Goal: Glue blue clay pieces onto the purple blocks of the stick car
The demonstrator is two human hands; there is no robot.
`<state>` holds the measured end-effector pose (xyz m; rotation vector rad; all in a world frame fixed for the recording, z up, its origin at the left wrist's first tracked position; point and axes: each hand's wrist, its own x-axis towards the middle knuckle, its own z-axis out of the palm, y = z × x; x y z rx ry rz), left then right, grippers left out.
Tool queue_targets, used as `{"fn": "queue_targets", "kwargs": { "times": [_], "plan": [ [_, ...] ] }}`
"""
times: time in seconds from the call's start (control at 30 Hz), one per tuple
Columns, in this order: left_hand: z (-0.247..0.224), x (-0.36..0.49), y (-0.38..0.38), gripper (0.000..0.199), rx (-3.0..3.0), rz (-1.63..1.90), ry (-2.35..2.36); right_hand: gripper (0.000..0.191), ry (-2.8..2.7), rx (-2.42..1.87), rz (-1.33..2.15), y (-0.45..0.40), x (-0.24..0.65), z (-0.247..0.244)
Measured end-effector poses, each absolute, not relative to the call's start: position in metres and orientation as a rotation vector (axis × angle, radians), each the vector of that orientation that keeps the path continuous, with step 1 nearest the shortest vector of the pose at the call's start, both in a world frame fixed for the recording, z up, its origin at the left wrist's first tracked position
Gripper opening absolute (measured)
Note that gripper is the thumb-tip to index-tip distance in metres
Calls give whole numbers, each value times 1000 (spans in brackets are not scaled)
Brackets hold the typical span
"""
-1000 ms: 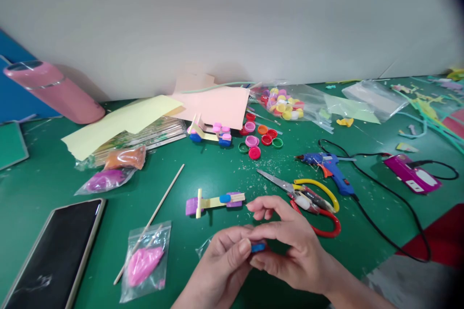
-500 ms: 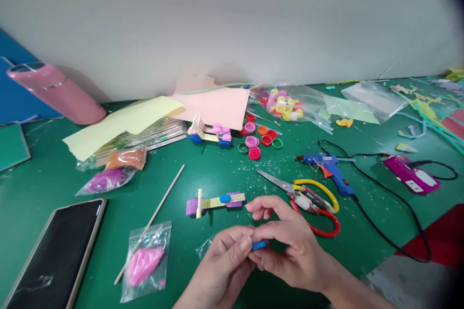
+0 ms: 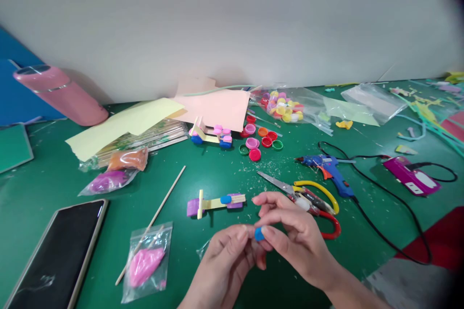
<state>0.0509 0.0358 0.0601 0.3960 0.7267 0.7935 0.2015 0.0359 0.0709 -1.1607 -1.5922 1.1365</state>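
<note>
Between the fingertips of both hands is a small piece of blue modelling clay (image 3: 258,234). My left hand (image 3: 228,260) pinches it from the left, with thumb and index finger close together. My right hand (image 3: 295,239) grips its right side between thumb and fingers. Just beyond my hands lies a small toy model (image 3: 213,202) of pale sticks with purple clay wheels and a blue clay lump on top. Farther back stands a second model (image 3: 210,135) with blue wheels and pink lumps.
Scissors (image 3: 300,198) and a blue glue gun (image 3: 328,169) with its cord lie to the right. Coloured bottle caps (image 3: 254,154) are scattered centrally. On the left are a phone (image 3: 54,256), a wooden stick (image 3: 163,203), bagged pink clay (image 3: 147,265) and a pink bottle (image 3: 61,94).
The blue clay has been turned and pressed between my fingers, now looking rounder instead of flat. My right thumb has come up against its near side.
</note>
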Motion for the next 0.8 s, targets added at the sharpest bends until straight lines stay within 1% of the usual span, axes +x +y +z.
{"fn": "queue_targets", "kwargs": {
  "times": [0.13,0.23,0.33,0.4,0.43,0.6,0.67,0.8],
  "plan": [
    [60,50,36,18,603,854,870,14,-1570,-1202,1110,37,199,70],
    [59,50,37,20,655,873,942,15,-1620,-1198,1059,36,201,69],
    [59,49,39,25,615,875,968,26,-1735,-1186,969,35,205,67],
    [59,49,39,24,605,870,978,34,-1829,-1176,908,35,207,66],
    [59,49,40,23,615,863,978,35,-1868,-1173,885,35,208,65],
    [58,49,38,24,683,850,979,25,-1923,-1166,822,36,207,62],
    [57,49,38,26,674,864,975,25,-1926,-1160,818,36,207,63],
    [55,49,39,22,644,861,977,28,-1981,-1157,808,36,208,64]
  ]
}}
